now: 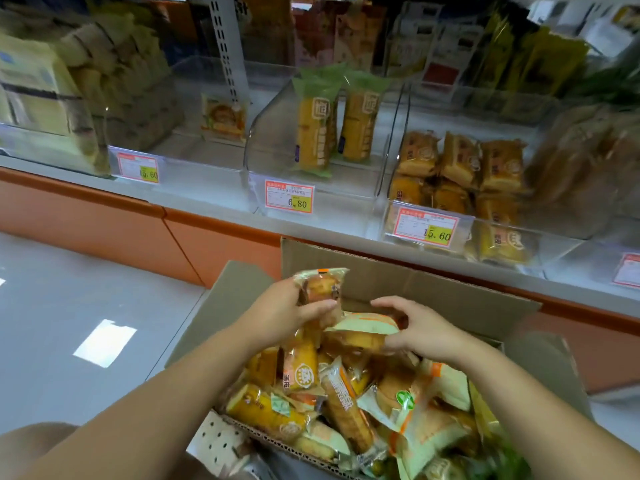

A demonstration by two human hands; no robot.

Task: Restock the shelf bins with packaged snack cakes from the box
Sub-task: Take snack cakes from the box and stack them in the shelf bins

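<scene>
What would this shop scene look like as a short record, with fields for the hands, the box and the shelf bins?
left hand: grips a wrapped cake above the box
right hand: grips a green-edged pack on top of the pile
box: cardboard, open, heaped with mixed snack packs
middle bin: two upright yellow packs, tag reads 6.80
right bin: stacked orange cakes, tag reads 15.60
</scene>
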